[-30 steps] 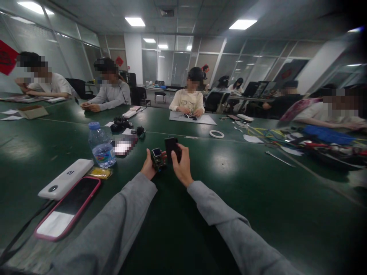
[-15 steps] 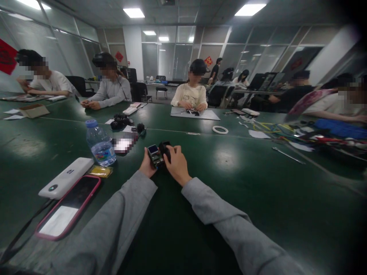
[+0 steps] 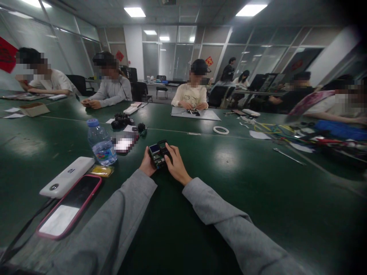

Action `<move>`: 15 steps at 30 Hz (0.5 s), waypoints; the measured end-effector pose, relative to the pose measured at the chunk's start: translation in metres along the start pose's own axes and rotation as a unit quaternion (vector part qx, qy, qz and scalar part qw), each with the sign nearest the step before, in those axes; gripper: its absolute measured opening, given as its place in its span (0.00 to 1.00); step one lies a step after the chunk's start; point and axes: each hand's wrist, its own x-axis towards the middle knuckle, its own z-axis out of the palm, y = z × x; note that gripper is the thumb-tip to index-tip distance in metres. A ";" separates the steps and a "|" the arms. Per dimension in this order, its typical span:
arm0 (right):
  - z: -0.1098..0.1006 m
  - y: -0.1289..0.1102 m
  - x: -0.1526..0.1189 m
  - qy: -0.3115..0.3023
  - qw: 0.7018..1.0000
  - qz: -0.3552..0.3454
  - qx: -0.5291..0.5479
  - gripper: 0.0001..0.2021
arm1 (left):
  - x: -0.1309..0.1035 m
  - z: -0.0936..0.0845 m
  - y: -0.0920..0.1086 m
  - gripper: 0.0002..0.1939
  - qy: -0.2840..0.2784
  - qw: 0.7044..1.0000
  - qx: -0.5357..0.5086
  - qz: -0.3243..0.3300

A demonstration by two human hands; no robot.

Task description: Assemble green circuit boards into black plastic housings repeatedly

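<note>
My left hand (image 3: 147,164) is closed around the left side of a small circuit board with a screen (image 3: 156,156), its thumb along the edge. My right hand (image 3: 178,165) grips a black part (image 3: 163,148), perhaps a cover, at the board's right side. The thumb and fingers of that hand press on the part's near and right edges. Whether the black part is joined to the board or only touches it, I cannot tell. Both hands are just above the green table (image 3: 206,214).
On the left stand a water bottle (image 3: 101,147), a white power bank (image 3: 67,177), a pink-cased phone (image 3: 70,208) and a yellow packet (image 3: 102,170). Farther off are a white ring (image 3: 221,130), a metal tool (image 3: 289,156) and tangled cables (image 3: 275,128). Several people sit around the table.
The black part has tilted flatter against the board's right side, and my right fingers have straightened along it. My left hand stays about where it was.
</note>
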 end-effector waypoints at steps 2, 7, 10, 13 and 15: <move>-0.001 -0.001 0.000 -0.008 1.000 -0.008 0.007 0.25 | 0.000 0.000 0.001 0.30 0.000 1.000 0.001 -0.003; -0.002 -0.001 0.001 -0.001 0.999 -0.004 0.051 0.23 | 0.001 0.000 0.003 0.31 0.007 1.000 0.011 -0.020; -0.001 0.001 0.002 -0.003 0.997 0.011 0.072 0.22 | 0.001 0.001 0.003 0.31 0.004 0.999 0.018 -0.027; 0.000 0.003 0.003 0.001 0.996 0.023 0.088 0.24 | -0.001 0.001 0.004 0.30 0.018 0.999 0.019 -0.024; 0.000 0.004 0.004 0.016 0.993 0.020 0.114 0.25 | -0.001 0.001 0.004 0.29 0.019 0.999 0.021 -0.024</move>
